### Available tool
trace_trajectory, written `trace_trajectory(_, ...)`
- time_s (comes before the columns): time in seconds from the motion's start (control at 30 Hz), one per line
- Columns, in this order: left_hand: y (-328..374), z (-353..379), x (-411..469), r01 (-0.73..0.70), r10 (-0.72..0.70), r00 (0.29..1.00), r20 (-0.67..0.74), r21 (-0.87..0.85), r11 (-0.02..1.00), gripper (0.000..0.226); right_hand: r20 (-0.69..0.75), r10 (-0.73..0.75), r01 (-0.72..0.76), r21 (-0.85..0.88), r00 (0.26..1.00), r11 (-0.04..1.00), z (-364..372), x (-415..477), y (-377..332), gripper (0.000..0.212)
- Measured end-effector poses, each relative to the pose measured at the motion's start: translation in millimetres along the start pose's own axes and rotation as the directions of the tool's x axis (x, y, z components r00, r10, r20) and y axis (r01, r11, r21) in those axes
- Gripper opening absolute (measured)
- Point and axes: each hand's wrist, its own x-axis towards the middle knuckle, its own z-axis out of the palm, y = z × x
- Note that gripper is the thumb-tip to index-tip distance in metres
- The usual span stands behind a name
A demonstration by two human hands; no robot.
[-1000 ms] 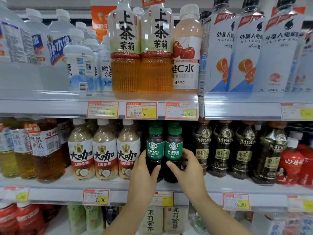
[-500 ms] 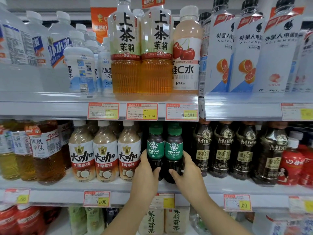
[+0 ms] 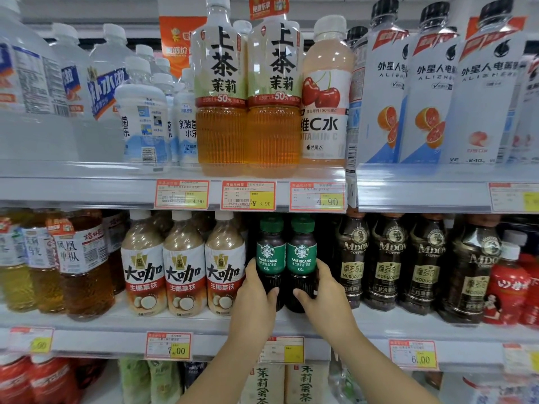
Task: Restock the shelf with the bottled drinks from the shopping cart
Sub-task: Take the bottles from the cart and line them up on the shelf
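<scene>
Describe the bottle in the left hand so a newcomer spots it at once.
On the middle shelf, two short dark bottles stand between the cream coconut-latte bottles and the Mdow coffee bottles. The left hand grips the left bottle; only this pair has green caps and green Americano labels.

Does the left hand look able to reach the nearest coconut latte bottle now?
Likely yes, once it lets go: the left hand grips the left Americano bottle, and the coconut latte bottle stands just beside it, unblocked.

left hand (image 3: 255, 301), right hand (image 3: 325, 301) — thumbs inward, both gripping
</scene>
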Motion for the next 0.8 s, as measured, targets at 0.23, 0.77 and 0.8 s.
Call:
trace_trajectory(0.23, -0.2, 1.3, 1.0, 0.017, -0.017, 1.000, 0.005, 0.012, 1.000, 0.063, 0.009, -0.001, 0.001, -0.012, 1.000, 1.000, 1.0, 1.4, 1.1, 0.068)
trace_trajectory(0.77, 45.5, 22.9, -41.2, -0.464, 0.487, 0.870, -0.084, 0.200, 0.863, 0.047, -0.306, -0.323, 0.305, -0.108, 0.896, 0.946, -112.8, -42.9, 18.6, 0.032)
trace_trajectory(0.8, 52.8, 32.6, -39.9, -0.495, 0.515, 0.855, -0.064, 0.197, 0.846, 0.047, -0.399, -0.334, 0.306, -0.132, 0.854, 0.943, -128.1, -42.8, 23.5, 0.033)
